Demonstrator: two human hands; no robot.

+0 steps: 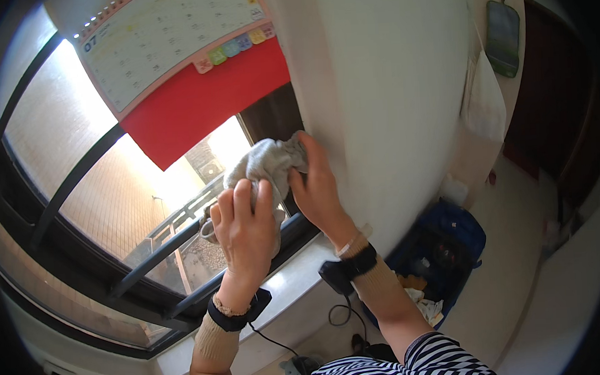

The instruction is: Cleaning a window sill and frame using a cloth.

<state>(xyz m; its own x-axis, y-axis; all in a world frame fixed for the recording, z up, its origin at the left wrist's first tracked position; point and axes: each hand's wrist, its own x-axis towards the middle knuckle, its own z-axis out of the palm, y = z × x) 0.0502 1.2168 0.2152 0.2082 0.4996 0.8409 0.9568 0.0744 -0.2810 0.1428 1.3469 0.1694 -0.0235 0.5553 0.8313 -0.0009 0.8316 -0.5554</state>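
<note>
A crumpled light-grey cloth (267,161) is spread between my two hands in front of the barred window. My left hand (243,223), its back towards me, has its fingers curled over the cloth's lower left part. At the cloth's upper right end, my right hand (318,186) pinches the fabric between thumb and fingers. Part of the cloth hangs behind my left hand, where its shape is hidden. Dark window bars (156,261) run behind and below the hands; whether the cloth touches them I cannot tell.
Above the hands hangs a spiral-bound calendar (170,46) with a red lower sheet (214,100). A white sill (299,269) runs under the window. An open dark-blue bag (435,251) with things inside stands on the floor at right. Cables (275,341) trail from both wrist straps.
</note>
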